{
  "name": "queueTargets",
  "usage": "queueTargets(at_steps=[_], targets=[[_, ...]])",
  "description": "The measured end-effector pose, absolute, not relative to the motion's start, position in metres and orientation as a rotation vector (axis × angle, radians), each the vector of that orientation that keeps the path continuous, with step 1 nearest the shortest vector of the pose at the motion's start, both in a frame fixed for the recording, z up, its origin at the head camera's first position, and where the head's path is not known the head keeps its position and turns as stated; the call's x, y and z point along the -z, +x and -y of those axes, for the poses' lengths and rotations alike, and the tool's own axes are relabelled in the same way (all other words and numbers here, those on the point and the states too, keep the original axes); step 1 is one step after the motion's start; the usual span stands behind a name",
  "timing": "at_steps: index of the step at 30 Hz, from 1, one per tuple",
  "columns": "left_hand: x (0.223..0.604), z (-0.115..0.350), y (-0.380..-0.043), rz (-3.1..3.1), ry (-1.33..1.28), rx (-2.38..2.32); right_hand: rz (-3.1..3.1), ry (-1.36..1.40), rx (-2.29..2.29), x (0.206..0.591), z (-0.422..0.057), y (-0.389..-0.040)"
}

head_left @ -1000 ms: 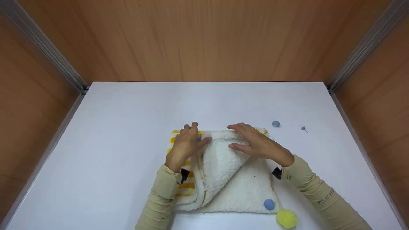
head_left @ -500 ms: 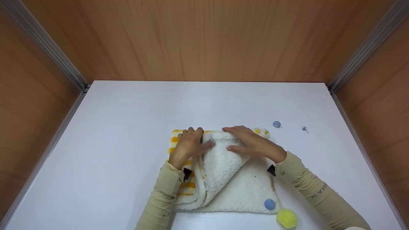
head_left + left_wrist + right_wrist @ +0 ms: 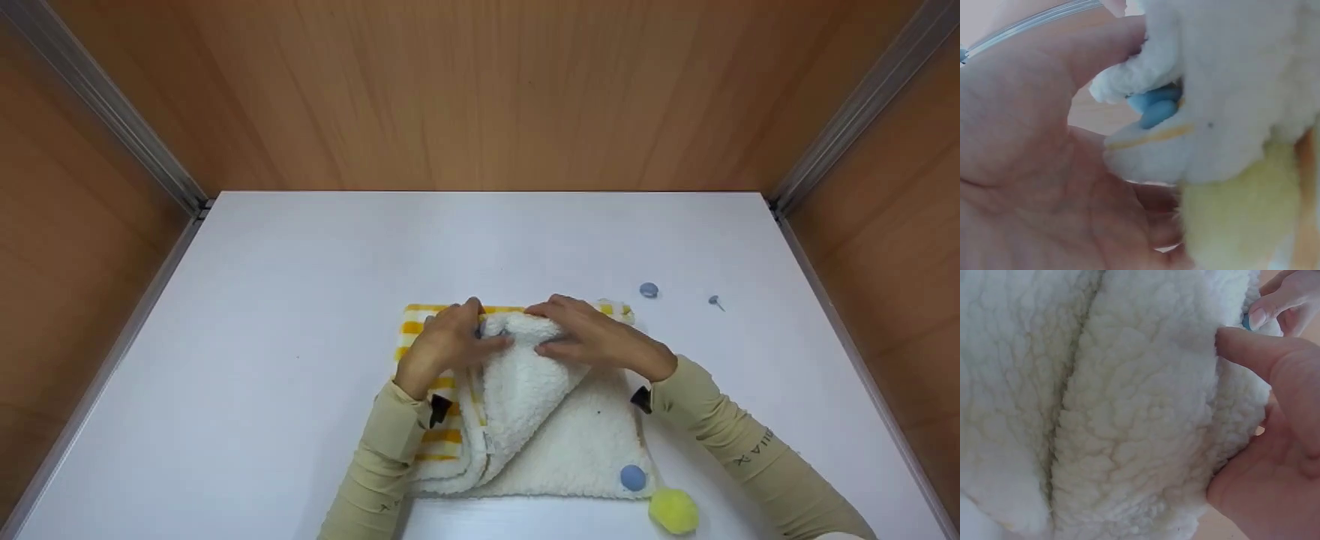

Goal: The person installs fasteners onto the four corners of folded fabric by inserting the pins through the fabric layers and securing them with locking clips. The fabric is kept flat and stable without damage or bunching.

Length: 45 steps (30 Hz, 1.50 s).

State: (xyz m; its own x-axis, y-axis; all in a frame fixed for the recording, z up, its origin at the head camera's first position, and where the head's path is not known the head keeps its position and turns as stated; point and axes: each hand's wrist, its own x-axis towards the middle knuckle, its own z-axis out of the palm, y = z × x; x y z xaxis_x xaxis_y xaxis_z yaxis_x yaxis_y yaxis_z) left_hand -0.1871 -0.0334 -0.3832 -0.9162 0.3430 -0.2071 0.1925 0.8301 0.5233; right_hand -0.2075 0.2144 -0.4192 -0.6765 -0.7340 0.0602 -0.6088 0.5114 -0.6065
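A fleecy white blanket [image 3: 600,431] with a yellow-striped side lies folded on the white table. My left hand [image 3: 450,341] grips its far edge at the left of the turned-back flap, thumb on top. Between the fleece layers by that thumb, blue button-like pieces [image 3: 1158,112] show in the left wrist view. To the right, my right hand [image 3: 600,337] holds the same flap's far edge between thumb and fingers. The right wrist view shows that thumb [image 3: 1252,349] pressing into the fleece [image 3: 1140,394]. Some fingertips of both hands are hidden by the cloth.
A blue round button [image 3: 649,290] and a blue-headed pin [image 3: 715,301] lie on the table [image 3: 262,300] right of the blanket. Another blue button [image 3: 633,478] sits on its near right corner, beside a yellow pom-pom [image 3: 673,511]. Wooden walls [image 3: 480,97] enclose the table.
My left hand has shifted slightly right and closer in, its thumb now further over the flap. My right hand has moved a little left. The flap's far edge looks more bunched between them.
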Motion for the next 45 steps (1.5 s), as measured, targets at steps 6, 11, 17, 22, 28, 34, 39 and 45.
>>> queueTargets(at_steps=[6, 11, 17, 22, 28, 34, 39, 45], targets=[[0.379, 0.030, -0.183, -2.736, 0.464, -0.769, -2.550, -1.184, 0.936, 0.416, -0.220, -0.205], [0.375, 0.028, -0.180, -2.681, 0.472, -0.812, -2.555, -1.215, 0.959, 0.415, -0.225, -0.201], [0.369, 0.025, -0.172, -2.629, 0.501, -0.879, -2.553, -1.207, 0.973, 0.410, -0.231, -0.195], [0.362, 0.022, -0.163, -2.644, 0.600, -0.926, -2.585, -1.226, 0.962, 0.405, -0.237, -0.190], [0.355, 0.012, -0.149, -2.649, 0.702, -0.989, -2.556, -1.209, 0.973, 0.397, -0.248, -0.182], [0.353, -0.004, -0.136, -2.639, 0.850, -1.062, -2.544, -1.286, 0.938, 0.393, -0.262, -0.175], [0.356, -0.017, -0.126, -2.629, 0.892, -1.084, -2.496, -1.325, 0.920, 0.393, -0.273, -0.168], [0.358, -0.030, -0.111, -2.679, 0.959, -1.019, -2.418, -1.334, 0.932, 0.389, -0.281, -0.162]])
